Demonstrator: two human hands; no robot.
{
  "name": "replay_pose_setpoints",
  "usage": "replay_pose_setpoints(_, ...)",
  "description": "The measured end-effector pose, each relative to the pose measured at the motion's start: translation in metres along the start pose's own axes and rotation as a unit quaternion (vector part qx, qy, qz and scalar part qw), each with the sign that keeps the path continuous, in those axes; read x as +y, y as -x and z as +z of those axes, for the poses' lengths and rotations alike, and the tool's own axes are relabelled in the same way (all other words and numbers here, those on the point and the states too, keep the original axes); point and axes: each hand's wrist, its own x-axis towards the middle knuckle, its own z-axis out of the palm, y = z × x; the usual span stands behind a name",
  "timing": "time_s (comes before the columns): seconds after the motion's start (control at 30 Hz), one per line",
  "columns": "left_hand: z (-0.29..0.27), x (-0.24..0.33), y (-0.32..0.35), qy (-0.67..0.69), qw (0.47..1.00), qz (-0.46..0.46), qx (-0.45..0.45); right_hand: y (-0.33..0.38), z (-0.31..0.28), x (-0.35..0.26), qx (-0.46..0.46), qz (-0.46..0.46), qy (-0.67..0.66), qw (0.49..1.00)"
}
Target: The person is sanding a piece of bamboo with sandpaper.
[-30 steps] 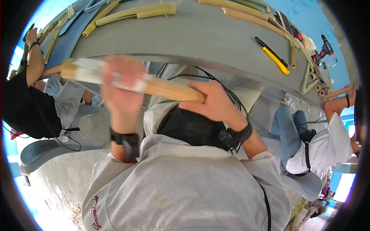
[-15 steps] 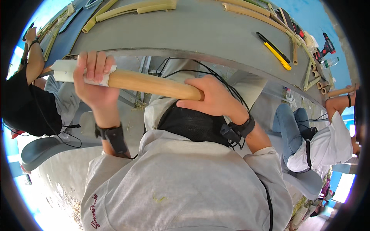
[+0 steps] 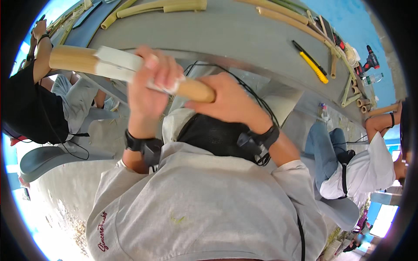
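A pale, smooth bamboo tube (image 3: pixel 72 59) slants across my front, its left end higher than its right. My left hand (image 3: pixel 150 89) is closed round a white-backed sheet, apparently sandpaper (image 3: pixel 115 64), folded over the tube; the fingers are slightly blurred. The sheet juts out to the left of that hand, with bare bamboo beyond it. At the right end of the tube, my right hand (image 3: pixel 235 102) grips the bamboo, its palm covering the tip. Both hands are close together, just short of the table edge.
On the grey table (image 3: pixel 244 39) lie a yellow-and-black utility knife (image 3: pixel 311 64) and split bamboo pieces (image 3: pixel 161 6). A cordless drill (image 3: pixel 370 61) and plastic bottle (image 3: pixel 373 79) are at far right. Black cables (image 3: pixel 248 89) hang by my right wrist. People sit on both sides.
My left hand and the sheet have slid right along the bamboo, nearer my right hand, baring the tube's left end. The bamboo has shifted left and tilted more.
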Motion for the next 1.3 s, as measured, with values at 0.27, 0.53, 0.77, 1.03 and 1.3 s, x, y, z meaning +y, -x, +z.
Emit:
replay_pose_setpoints(0.27,-0.033,0.041,-0.001,0.156,0.978,0.126,0.048,0.009,-0.01,0.005,-0.021,0.033,0.019,0.999)
replay_pose_setpoints(0.53,-0.031,0.019,0.001,0.09,0.994,0.061,0.032,0.018,-0.004,0.012,-0.014,0.022,0.079,0.997)
replay_pose_setpoints(0.77,-0.04,0.025,0.005,0.124,0.988,0.053,0.076,0.01,-0.002,0.014,-0.009,0.005,0.004,1.0)
replay_pose_setpoints(1.03,-0.041,0.023,0.007,0.167,0.982,0.068,0.057,0.019,-0.015,0.006,-0.041,0.056,0.038,0.997)
replay_pose_setpoints(1.3,-0.014,0.001,0.004,-0.032,0.998,-0.004,-0.047,0.007,-0.002,-0.005,0.005,-0.005,0.012,1.0)
